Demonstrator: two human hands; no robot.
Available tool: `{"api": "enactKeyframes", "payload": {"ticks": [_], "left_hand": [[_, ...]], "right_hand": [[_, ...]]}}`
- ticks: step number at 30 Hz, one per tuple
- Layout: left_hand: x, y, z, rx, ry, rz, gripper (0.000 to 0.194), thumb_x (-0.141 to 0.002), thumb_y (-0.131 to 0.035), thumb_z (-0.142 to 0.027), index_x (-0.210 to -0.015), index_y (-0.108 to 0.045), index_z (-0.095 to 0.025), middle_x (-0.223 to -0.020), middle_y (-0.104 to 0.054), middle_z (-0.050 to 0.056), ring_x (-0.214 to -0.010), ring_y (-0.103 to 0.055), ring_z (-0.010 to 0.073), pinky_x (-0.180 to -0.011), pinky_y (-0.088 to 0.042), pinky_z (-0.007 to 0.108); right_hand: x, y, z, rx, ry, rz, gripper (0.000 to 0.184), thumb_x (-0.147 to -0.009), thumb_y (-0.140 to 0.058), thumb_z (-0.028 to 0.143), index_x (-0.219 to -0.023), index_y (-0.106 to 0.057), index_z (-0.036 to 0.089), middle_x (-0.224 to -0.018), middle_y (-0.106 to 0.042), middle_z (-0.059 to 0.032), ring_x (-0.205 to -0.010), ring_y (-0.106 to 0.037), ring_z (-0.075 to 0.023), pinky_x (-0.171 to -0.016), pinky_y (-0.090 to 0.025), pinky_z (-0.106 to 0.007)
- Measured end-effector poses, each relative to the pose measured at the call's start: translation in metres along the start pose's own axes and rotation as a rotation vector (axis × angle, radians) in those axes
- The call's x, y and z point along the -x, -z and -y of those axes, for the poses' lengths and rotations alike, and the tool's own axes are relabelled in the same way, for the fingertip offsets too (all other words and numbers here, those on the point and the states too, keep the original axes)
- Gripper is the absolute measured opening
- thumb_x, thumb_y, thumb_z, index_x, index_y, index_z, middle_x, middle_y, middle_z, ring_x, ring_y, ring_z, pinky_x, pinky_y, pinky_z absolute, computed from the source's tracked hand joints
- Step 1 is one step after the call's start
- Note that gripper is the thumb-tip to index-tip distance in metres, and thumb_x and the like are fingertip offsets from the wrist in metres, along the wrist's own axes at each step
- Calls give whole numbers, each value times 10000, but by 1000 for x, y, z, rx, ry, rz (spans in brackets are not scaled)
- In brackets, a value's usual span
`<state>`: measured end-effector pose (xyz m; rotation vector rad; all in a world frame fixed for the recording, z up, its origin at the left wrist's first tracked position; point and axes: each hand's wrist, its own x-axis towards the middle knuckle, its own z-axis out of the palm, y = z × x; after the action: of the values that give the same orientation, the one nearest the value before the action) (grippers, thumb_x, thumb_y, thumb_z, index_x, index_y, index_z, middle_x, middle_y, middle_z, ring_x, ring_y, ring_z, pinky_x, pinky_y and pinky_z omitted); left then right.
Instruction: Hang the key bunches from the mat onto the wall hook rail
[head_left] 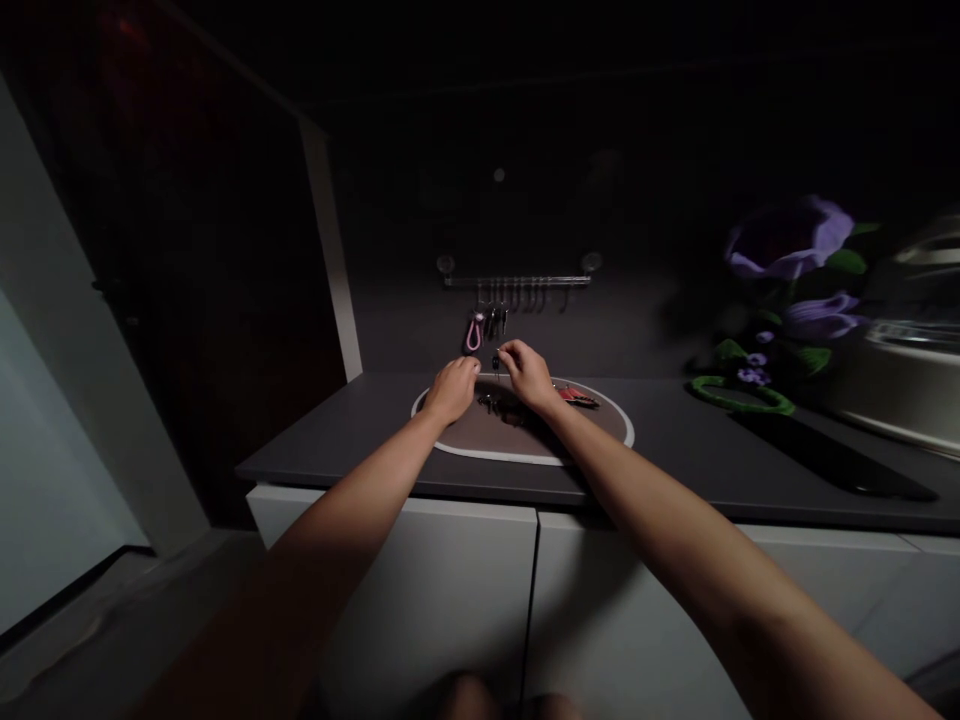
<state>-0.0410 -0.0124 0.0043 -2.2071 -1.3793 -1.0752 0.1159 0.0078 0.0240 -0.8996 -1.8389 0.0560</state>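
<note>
My right hand (pixel 529 374) is pinched closed on a small dark key (pixel 496 364) that hangs from its fingertips. Just to the left, my left hand (pixel 452 389) has its fingers curled together; whatever they may hold is hidden. Both hands are above an oval mat (pixel 517 457) with a white rim. Below and between them lie more keys (pixel 488 403) and small dark items too dim to name. Behind the hands, a clear hook rail (pixel 517 281) on the wall carries several hanging keys (pixel 493 320) and a pink loop strap (pixel 474 332).
A red and black patterned piece (pixel 577 397) lies on the mat's right side. Along the dark counter (pixel 660 450) to the right are purple flowers (pixel 795 240), a green ring (pixel 739 397), a flat black object (pixel 832 455) and a large pale appliance (pixel 900 370). White cabinet doors (pixel 450 580) are below.
</note>
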Motion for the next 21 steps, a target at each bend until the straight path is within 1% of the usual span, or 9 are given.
{"api": "enactKeyframes", "payload": {"ticks": [6, 10, 15, 21], "left_hand": [[2, -1, -5, -5, 22, 33, 280, -894, -261, -227, -878, -534, -168, -896, -593, 81, -854, -540, 180, -764, -407, 302], [2, -2, -6, 31, 24, 49, 266, -892, -267, -216, -872, -529, -173, -886, -590, 79, -844, -540, 174, -763, -408, 303], [2, -7, -6, 32, -3, 67, 254, -892, -271, -215, -869, -521, -175, -878, -592, 66, -835, -543, 170, -755, -406, 296], [2, -10, -5, 17, -12, 86, 268, -896, -261, -225, -840, -519, -175, -854, -593, 72, -822, -548, 176, -739, -404, 302]], "right_hand": [[-7, 5, -3, -101, -77, -82, 236, -788, -423, 353, -772, -557, 159, -782, -610, -49, -724, -532, -144, -701, -405, -259], [-20, 10, -9, -127, -115, -128, 244, -767, -445, 371, -763, -565, 158, -781, -619, -54, -723, -539, -151, -702, -414, -268], [-49, 13, -25, -162, -162, -184, 247, -758, -450, 369, -774, -565, 151, -748, -611, -50, -698, -542, -146, -658, -431, -263], [-87, 7, -40, -169, -268, -257, 263, -767, -443, 350, -801, -580, 128, -722, -619, -45, -679, -558, -134, -662, -452, -274]]}}
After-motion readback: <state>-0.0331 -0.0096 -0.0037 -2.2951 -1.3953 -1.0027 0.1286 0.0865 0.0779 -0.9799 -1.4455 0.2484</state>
